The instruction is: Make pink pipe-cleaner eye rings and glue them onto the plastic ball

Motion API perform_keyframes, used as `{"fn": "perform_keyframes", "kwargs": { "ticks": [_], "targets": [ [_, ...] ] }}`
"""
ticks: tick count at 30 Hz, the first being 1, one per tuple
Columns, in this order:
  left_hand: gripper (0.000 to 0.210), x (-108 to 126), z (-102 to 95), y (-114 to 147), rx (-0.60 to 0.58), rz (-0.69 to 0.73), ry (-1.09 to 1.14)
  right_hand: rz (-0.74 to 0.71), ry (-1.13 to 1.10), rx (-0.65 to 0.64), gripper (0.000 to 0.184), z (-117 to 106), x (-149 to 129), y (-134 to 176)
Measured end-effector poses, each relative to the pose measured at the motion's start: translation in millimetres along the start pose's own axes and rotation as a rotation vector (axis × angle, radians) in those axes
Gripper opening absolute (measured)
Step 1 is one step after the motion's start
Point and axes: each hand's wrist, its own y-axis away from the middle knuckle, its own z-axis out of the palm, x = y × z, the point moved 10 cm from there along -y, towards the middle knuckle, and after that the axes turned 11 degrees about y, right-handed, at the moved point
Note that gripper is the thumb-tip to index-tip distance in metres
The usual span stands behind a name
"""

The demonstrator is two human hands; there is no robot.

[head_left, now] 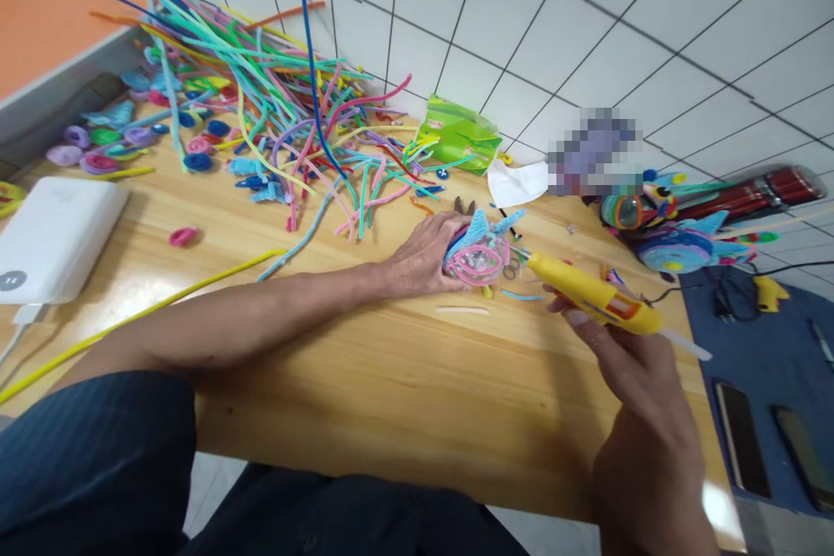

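My left hand (426, 256) is wrapped round a small pipe-cleaner craft (479, 259) with a clear, shiny front edged in pink and blue fuzzy pieces on top. In my right hand (618, 343) is a yellow hot glue gun (590, 291), its metal nozzle pointing left, close to the craft's right side. A whitish glue stick (687, 343) juts from the back of the gun. Just right of the craft lie small scissors (512, 269), partly hidden. A pale thin strip (462, 310) rests on the wooden table (404, 400) in front.
A heap of coloured pipe cleaners (280, 78) and coiled pieces spreads along the back left. A white power bank (62, 239) sits at left, near a long yellow pipe cleaner (162, 313). A green packet (460, 135) leans by the tiled wall. Finished-looking crafts (678, 248) and phones (743, 439) are at right.
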Motion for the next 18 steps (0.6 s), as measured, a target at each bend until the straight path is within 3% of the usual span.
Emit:
{"fn": "perform_keyframes", "kwargs": {
  "ticks": [5, 8, 12, 18],
  "targets": [
    [0.099, 7, 0.3, 1, -0.068, 0.032, 0.014, -0.129, 0.079, -0.06, 0.023, 5, -33, -9],
    [0.094, 9, -2.9, 0, -0.047, 0.003, 0.019, -0.18, 0.116, -0.063, 0.02, 5, -45, -12],
    [0.092, 9, -9.9, -1, 0.021, -0.023, 0.025, -0.205, 0.139, -0.126, 0.019, 12, -50, -12],
    [0.098, 3, -8.6, 1, -0.009, -0.028, -0.024, -0.225, 0.148, -0.122, 0.024, 12, -46, -10]
  ]
}}
